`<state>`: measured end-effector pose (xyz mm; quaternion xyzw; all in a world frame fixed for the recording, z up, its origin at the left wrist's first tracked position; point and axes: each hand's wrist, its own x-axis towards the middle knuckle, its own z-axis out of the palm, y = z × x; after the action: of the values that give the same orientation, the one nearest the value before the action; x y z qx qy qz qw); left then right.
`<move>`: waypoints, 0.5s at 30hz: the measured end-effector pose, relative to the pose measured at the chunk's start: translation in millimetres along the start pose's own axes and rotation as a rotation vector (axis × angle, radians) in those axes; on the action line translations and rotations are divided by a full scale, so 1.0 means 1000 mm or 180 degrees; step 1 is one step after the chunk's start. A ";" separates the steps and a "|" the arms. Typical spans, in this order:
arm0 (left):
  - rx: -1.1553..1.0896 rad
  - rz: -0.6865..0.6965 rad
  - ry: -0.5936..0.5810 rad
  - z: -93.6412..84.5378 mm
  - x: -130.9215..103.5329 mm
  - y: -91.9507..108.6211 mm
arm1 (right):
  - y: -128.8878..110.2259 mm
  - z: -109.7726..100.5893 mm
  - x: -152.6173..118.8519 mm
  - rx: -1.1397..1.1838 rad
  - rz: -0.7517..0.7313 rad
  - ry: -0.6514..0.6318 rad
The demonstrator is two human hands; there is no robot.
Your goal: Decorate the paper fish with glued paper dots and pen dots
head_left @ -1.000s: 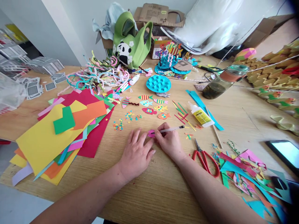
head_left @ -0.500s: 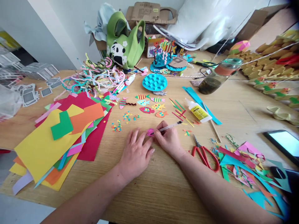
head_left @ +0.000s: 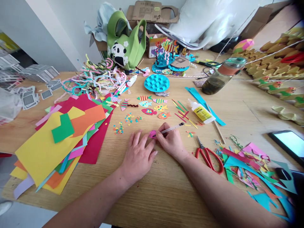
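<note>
My right hand (head_left: 171, 141) is closed around a pen (head_left: 174, 127), its tip at a small magenta paper fish (head_left: 153, 134) on the table. Flat beside it, with fingers spread, my left hand (head_left: 139, 153) touches the fish's lower edge with its fingertips. Several decorated paper fish (head_left: 148, 111) lie just beyond, with small confetti pieces (head_left: 118, 128) to the left and thin paper strips (head_left: 181, 110) to the right. A white glue bottle (head_left: 201, 112) lies on its side behind my right hand.
Red-handled scissors (head_left: 209, 158) and paper scraps (head_left: 251, 164) lie right of my right forearm, near a phone (head_left: 288, 145). Coloured sheets (head_left: 45, 145) are stacked at left. Behind stand a blue scalloped disc (head_left: 156, 83), a green bag (head_left: 137, 47) and a tilted jar (head_left: 215, 80).
Both hands have stayed almost in place, with the pen still at the magenta fish. The camera view has shifted very slightly.
</note>
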<state>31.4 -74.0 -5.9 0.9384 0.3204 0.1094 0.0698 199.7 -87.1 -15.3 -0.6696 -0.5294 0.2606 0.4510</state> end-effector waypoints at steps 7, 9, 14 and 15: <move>0.0007 0.0006 -0.0014 0.000 0.000 0.000 | -0.002 -0.001 0.000 -0.0064 0.0030 -0.0032; 0.0005 0.0011 -0.0012 0.000 0.000 0.000 | -0.002 -0.001 0.000 -0.0041 0.0021 -0.0031; 0.0003 -0.0005 -0.0042 0.000 0.000 0.000 | 0.000 0.000 0.000 -0.0015 0.0032 -0.0018; 0.0001 -0.0016 -0.0047 0.000 0.000 0.000 | 0.000 0.000 0.001 -0.0010 0.0027 -0.0014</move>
<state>31.4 -74.5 -5.5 0.9384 0.3222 0.1021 0.0723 199.7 -86.6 -14.9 -0.6719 -0.5280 0.2632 0.4477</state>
